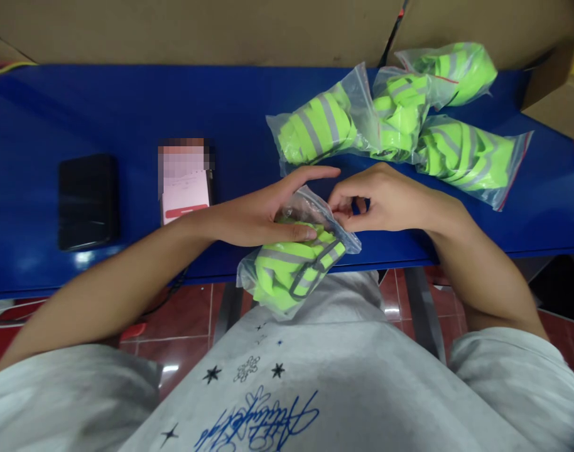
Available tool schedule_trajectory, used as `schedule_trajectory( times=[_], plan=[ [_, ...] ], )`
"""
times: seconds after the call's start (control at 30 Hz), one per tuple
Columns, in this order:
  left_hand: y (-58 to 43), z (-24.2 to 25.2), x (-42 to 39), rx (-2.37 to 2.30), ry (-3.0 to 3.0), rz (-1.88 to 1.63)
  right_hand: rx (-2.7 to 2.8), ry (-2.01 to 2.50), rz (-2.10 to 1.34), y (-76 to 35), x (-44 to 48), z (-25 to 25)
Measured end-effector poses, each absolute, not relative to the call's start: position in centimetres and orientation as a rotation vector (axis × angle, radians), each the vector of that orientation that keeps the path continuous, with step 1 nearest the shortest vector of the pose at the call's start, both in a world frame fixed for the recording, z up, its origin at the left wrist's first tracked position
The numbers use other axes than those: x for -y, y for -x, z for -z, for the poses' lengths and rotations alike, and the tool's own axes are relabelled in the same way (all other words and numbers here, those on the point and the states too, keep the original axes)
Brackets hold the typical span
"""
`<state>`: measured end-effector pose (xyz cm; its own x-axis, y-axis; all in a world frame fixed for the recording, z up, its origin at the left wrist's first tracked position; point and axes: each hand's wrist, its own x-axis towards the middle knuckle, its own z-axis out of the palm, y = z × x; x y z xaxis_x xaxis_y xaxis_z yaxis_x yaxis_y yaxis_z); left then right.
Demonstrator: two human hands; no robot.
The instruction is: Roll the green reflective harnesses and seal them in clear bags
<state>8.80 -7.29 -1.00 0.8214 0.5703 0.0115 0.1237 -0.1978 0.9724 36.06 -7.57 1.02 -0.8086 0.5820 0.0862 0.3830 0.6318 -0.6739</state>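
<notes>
A clear zip bag [296, 257] with a folded neon-yellow strap inside, striped grey and fitted with dark buckles, lies tilted over the table's front edge. My left hand [268, 213] holds its body, thumb on the front and fingers behind the plastic. At the bag's upper right rim, the fingertips of my right hand [376, 199] pinch the zip strip. The bag's mouth lies between both hands; whether it is sealed I cannot tell.
Several filled bags of neon straps [318, 125] lie at the back right. A phone [186, 188] and a black box-shaped item [88, 201] sit to the left on the blue table [240, 107]. Cardboard boxes [183, 31] line the back; another carton [557, 94] stands far right.
</notes>
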Motion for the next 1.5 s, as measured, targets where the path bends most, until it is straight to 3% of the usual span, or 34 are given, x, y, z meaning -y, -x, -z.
schedule_trajectory(
  times=[0.37,0.7,0.9,1.27,1.5],
  plan=[
    [-9.3,1.3,7.3,-0.569,-1.679,-0.484,2.573,1.083,-0.560,-35.7,8.4,-1.1],
    [-9.3,1.2,7.6,-0.491,-1.564,-0.419,2.461,0.862,-1.076,-36.7,7.5,-1.8],
    [-9.1,1.2,7.6,-0.481,-1.609,-0.410,2.423,0.892,-1.204,-36.5,7.6,-1.8],
    [-9.2,1.5,8.0,-0.524,-2.039,-0.578,2.383,0.841,-0.833,-34.9,8.3,0.1],
    [-9.1,1.3,8.3,-0.534,-1.878,-0.506,2.377,0.828,-0.888,-35.4,8.2,-0.4]
  ],
)
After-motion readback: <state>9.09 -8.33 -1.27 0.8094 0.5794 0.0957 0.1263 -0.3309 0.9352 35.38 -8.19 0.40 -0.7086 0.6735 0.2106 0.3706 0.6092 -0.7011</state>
